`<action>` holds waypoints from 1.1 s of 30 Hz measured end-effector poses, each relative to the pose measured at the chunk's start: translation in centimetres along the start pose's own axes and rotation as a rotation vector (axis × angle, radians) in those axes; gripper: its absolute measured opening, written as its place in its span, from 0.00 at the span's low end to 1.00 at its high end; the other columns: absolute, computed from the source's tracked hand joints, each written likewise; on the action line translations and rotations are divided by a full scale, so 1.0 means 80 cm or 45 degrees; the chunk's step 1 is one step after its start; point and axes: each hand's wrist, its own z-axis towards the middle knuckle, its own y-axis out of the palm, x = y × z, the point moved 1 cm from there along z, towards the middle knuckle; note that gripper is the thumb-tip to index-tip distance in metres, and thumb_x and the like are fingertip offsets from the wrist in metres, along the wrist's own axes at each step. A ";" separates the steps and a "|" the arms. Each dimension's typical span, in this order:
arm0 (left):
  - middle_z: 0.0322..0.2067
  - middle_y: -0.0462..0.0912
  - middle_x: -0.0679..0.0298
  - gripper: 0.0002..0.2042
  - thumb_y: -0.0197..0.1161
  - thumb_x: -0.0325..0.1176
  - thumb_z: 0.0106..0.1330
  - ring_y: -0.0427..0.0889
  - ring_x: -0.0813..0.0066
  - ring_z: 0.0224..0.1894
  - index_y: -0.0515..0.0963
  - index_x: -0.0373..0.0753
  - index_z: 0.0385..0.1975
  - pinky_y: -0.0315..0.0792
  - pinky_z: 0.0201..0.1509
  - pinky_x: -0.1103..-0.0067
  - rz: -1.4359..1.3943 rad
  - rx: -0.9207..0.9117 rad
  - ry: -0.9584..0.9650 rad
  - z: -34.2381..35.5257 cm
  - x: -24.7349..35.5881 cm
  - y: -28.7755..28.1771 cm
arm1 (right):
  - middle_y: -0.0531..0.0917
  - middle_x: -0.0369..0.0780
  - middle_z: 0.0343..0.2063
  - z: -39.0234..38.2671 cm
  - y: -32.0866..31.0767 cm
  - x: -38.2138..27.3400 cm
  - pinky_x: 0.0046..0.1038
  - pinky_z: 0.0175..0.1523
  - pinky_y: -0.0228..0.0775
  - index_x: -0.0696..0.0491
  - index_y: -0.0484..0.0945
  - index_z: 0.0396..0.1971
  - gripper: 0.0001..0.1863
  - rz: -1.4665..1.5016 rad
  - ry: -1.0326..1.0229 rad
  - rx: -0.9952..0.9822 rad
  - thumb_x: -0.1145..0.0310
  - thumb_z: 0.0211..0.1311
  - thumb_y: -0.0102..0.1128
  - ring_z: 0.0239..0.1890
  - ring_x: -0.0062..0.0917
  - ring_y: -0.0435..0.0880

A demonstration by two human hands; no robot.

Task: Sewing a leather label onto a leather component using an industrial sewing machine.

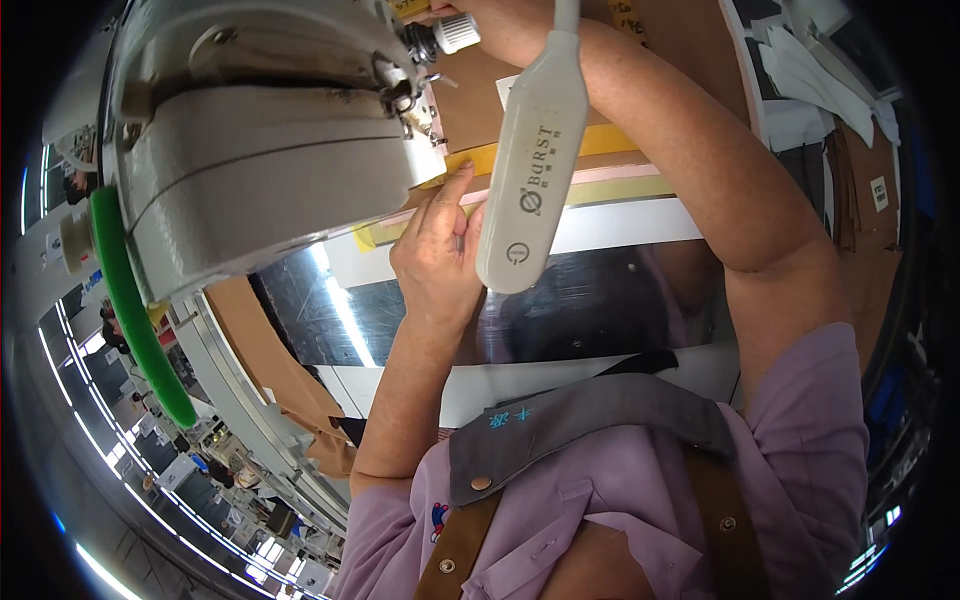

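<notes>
At 11 o'clock from the centre of the head view, my left hand (435, 258) lies back-up and loosely open, its index finger stretched out so that the tip touches a yellow strip (605, 140); the thumb side is partly covered by a white paddle-shaped lamp (535, 180), and I see nothing gripped in it. The strip runs across a brown sheet (470, 95) toward 12 o'clock, slipping behind the lamp. Up at 12 o'clock, my right hand (508, 30) is near the picture's edge, just beside a ribbed white knob (460, 33); its fingers are mostly out of sight, so I cannot tell whether they hold anything. Toward 10 o'clock stands a pale sewing machine (260, 180), with a green ring (140, 310) at 9. Below my left hand, a shiny metal plate (590, 305) is set in the white table (490, 392).
</notes>
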 end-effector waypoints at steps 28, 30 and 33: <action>0.19 0.84 0.61 0.27 0.69 0.55 0.61 0.82 0.65 0.20 0.81 0.40 0.51 0.71 0.34 0.72 0.472 -0.064 0.260 0.022 -0.032 0.008 | 0.86 0.45 0.48 -0.013 0.015 0.003 0.39 0.54 0.77 0.49 0.83 0.48 0.15 0.133 -0.171 0.201 0.61 0.67 0.56 0.52 0.40 0.84; 0.19 0.84 0.62 0.27 0.69 0.55 0.61 0.83 0.66 0.21 0.81 0.40 0.51 0.71 0.35 0.72 0.468 -0.075 0.286 0.019 -0.036 0.009 | 0.87 0.45 0.47 -0.011 0.020 0.006 0.38 0.53 0.77 0.49 0.84 0.46 0.14 0.115 -0.178 0.246 0.61 0.66 0.57 0.52 0.39 0.84; 0.23 0.86 0.62 0.27 0.69 0.53 0.61 0.85 0.66 0.24 0.81 0.40 0.52 0.72 0.36 0.71 0.501 -0.122 0.295 0.021 -0.030 0.003 | 0.87 0.44 0.46 -0.013 0.030 0.012 0.38 0.53 0.78 0.48 0.86 0.44 0.13 0.099 -0.190 0.299 0.62 0.64 0.59 0.51 0.38 0.85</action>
